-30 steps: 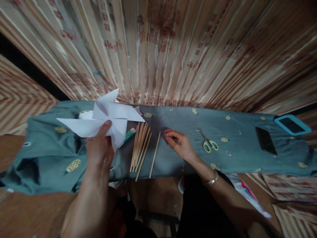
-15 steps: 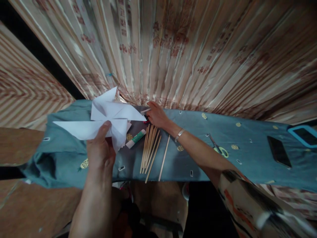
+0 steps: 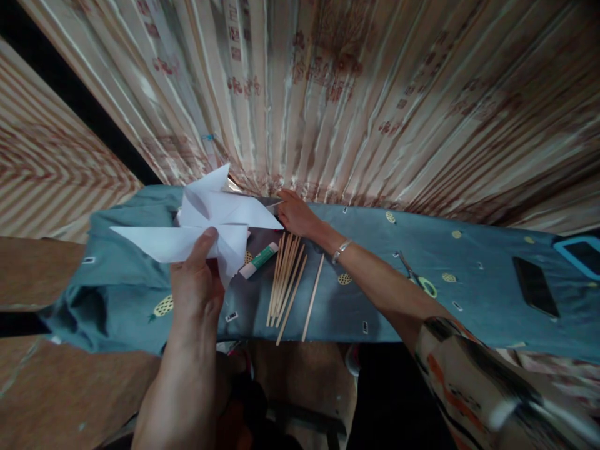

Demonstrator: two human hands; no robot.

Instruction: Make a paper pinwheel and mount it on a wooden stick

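My left hand [image 3: 197,269] grips a white paper pinwheel [image 3: 210,212], its thumb pressed at the centre and its fingers mostly hidden beneath. The folded blades spread out above the cloth. Just past the right blade's tip, my right hand [image 3: 296,214] is closed, with a thin pale stick-like piece [image 3: 274,205] sticking out from its fingers toward the pinwheel. Several wooden sticks [image 3: 285,281] lie in a bundle below my right hand, and a single stick [image 3: 313,297] rests apart from them. Between the pinwheel and the bundle lies a green and white glue stick [image 3: 259,260].
Scissors [image 3: 424,284] with pale green handles lie right of my right forearm. Farther right are a black phone [image 3: 535,286] and a blue-framed device [image 3: 581,255]. A blue-grey cloth [image 3: 384,250] covers the narrow table, and a patterned curtain [image 3: 300,106] hangs behind it.
The whole view has shifted slightly. The pinwheel in my left hand sits a little nearer my right hand, which keeps its closed grip near the table's back edge.
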